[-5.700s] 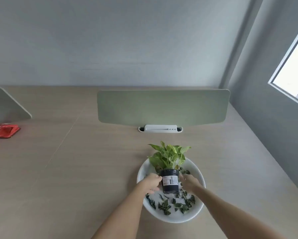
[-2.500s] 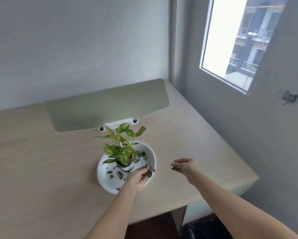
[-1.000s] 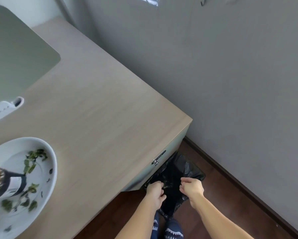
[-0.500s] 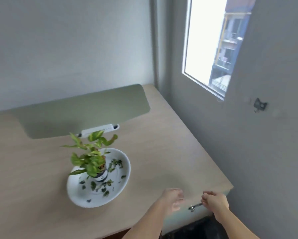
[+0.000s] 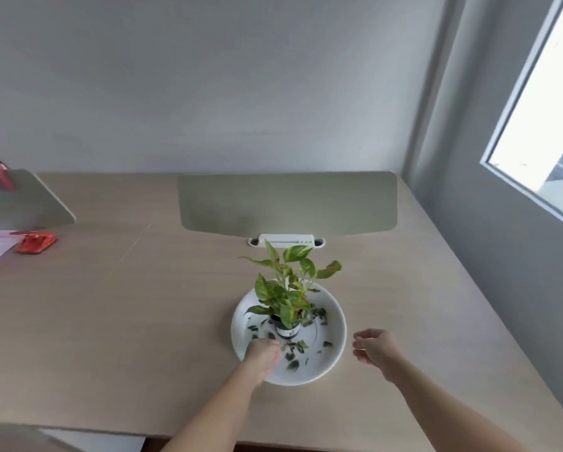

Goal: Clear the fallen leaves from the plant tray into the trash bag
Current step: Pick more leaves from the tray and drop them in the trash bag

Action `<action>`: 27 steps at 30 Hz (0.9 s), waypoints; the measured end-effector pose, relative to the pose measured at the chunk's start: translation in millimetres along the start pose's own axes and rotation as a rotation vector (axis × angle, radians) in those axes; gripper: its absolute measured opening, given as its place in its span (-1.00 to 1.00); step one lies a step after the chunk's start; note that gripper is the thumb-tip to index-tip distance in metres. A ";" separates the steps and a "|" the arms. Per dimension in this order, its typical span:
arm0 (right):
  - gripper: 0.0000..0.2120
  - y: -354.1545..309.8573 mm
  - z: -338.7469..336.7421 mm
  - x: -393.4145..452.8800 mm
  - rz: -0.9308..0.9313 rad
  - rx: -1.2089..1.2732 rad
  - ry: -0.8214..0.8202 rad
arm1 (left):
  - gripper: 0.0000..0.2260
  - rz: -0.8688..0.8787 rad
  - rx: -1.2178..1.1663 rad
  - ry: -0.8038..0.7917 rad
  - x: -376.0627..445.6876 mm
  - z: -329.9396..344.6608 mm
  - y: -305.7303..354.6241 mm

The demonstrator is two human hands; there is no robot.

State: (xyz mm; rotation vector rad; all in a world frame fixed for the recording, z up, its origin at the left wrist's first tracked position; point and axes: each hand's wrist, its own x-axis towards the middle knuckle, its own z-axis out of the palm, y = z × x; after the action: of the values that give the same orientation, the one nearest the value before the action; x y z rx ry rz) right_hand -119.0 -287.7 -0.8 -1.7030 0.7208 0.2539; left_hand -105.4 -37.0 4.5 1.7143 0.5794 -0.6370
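Observation:
A round white plant tray [image 5: 334,324] sits on the wooden desk with a small dark pot [image 5: 286,331] of a leafy green plant [image 5: 288,288] standing in its middle. Several dark fallen leaves [image 5: 294,352] lie scattered in the tray around the pot. My left hand [image 5: 263,355] reaches over the tray's near-left rim, fingers down among the leaves; whether it grips any is hidden. To the right of the tray my right hand [image 5: 376,350] hovers over the desk, fingers loosely curled and apart, holding nothing. The trash bag is out of view.
A green desk divider [image 5: 288,203] with a white clamp [image 5: 286,240] stands behind the tray. A second divider [image 5: 25,203] and a red stapler-like thing [image 5: 36,243] on pink paper lie at far left. The wall and window are to the right.
The view has swung from the trash bag under the desk's right corner back to the tray. Both hands rose from the bag; the left now reaches into the tray.

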 end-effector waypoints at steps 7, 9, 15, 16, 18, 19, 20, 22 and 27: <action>-0.87 -34.0 67.7 41.3 -0.102 -0.281 0.078 | -0.82 0.174 0.192 0.190 102.7 -57.8 0.6; -0.82 -40.3 84.2 46.3 -0.189 -0.434 0.103 | -0.82 0.260 0.356 0.157 115.9 -58.6 9.7; -0.62 -50.8 114.4 66.2 -0.436 -0.864 -0.028 | -0.61 0.489 0.792 -0.089 149.9 -45.3 20.9; -0.62 -53.7 115.8 69.0 -0.441 -0.938 -0.073 | -0.58 0.496 0.757 -0.115 147.0 -43.4 26.5; -0.65 -59.1 119.0 74.9 -0.430 -1.097 -0.182 | -0.58 0.443 0.663 -0.160 144.1 -40.5 37.1; -0.65 -62.0 120.6 78.5 -0.432 -1.175 -0.220 | -0.59 0.452 0.719 -0.137 143.7 -38.3 41.2; -0.65 -62.6 122.1 84.8 -0.429 -1.244 -0.241 | -0.60 0.475 0.733 -0.126 152.1 -36.9 37.3; -0.61 -60.8 123.2 93.1 -0.448 -1.309 -0.284 | -0.67 0.456 0.729 -0.162 158.8 -38.7 29.7; -0.61 -23.6 110.6 91.9 -0.630 -1.120 -0.253 | -0.62 0.689 1.090 -0.096 148.7 -45.2 -3.1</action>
State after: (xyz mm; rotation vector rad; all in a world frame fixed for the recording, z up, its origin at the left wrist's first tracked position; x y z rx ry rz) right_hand -10.0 -211.2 -60.0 -2.7718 -0.2732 0.4583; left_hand 6.2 15.1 -90.3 2.6560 -0.5670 -0.5383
